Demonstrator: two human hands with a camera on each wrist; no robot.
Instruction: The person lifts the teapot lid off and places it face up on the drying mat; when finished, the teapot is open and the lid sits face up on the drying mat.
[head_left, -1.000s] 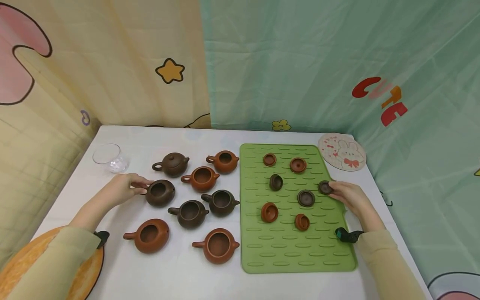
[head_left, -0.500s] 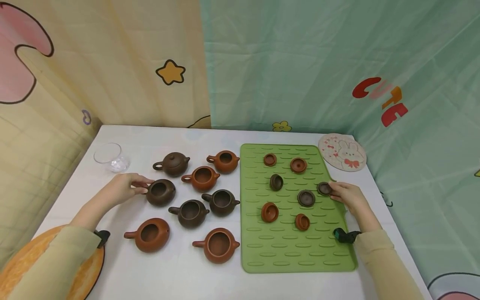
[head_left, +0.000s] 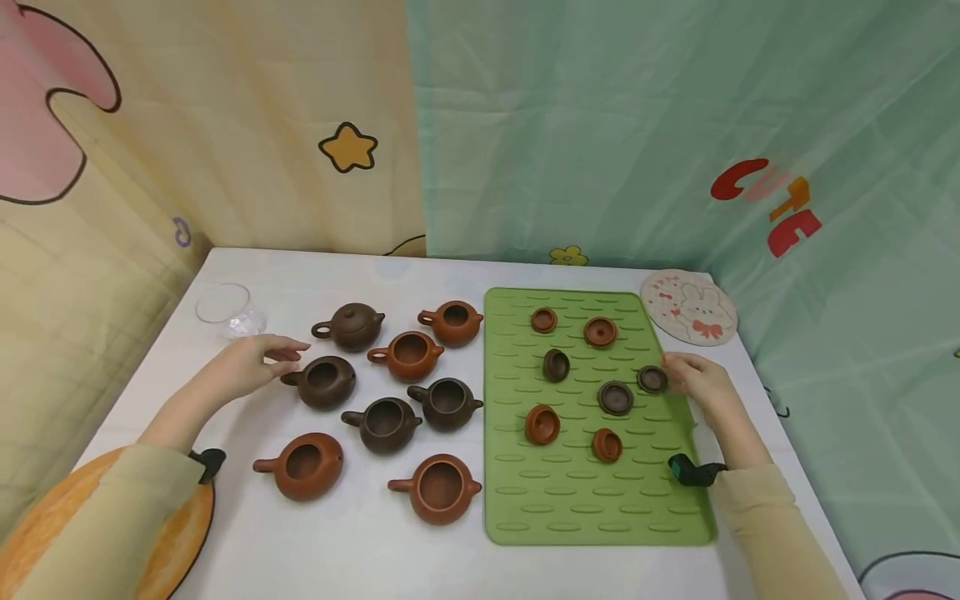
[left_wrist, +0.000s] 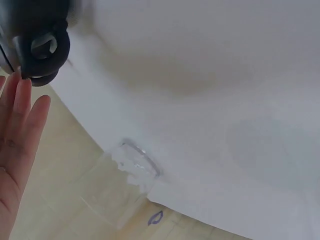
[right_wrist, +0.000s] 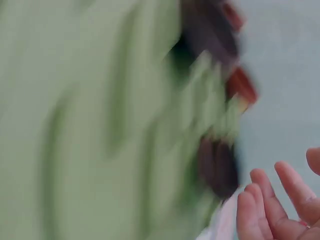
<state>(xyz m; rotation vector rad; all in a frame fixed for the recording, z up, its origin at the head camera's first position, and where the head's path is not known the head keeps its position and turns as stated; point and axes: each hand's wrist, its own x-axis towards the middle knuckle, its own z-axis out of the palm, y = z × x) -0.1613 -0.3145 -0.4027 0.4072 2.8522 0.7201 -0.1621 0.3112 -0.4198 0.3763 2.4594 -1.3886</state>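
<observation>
My left hand (head_left: pixel 251 367) is beside the handle of a dark brown lidless teapot (head_left: pixel 330 398), fingers straightened and thumb apart from them. The left wrist view shows its fingertips (left_wrist: pixel 41 102) right by the dark looped handle (left_wrist: pixel 62 52). On the green mat's right side lies a small dark lid (head_left: pixel 652 380), hollow side up. My right hand (head_left: pixel 705 385) is just right of that lid. In the right wrist view its fingers (right_wrist: pixel 257 200) are spread near the dark lid (right_wrist: pixel 218 167), with nothing between them.
More lidless teapots, such as a reddish one (head_left: pixel 438 500), and a lidded dark teapot (head_left: pixel 352 325) stand left of the green mat (head_left: pixel 600 517). Several upturned lids (head_left: pixel 615 398) lie on the mat. A clear glass (head_left: pixel 225 304) is back left, a bunny coaster (head_left: pixel 690 307) back right.
My left fingers have let go of the dark teapot's handle and opened. My right hand has released the dark lid onto the mat after shifting it slightly left. The view has tilted a little.
</observation>
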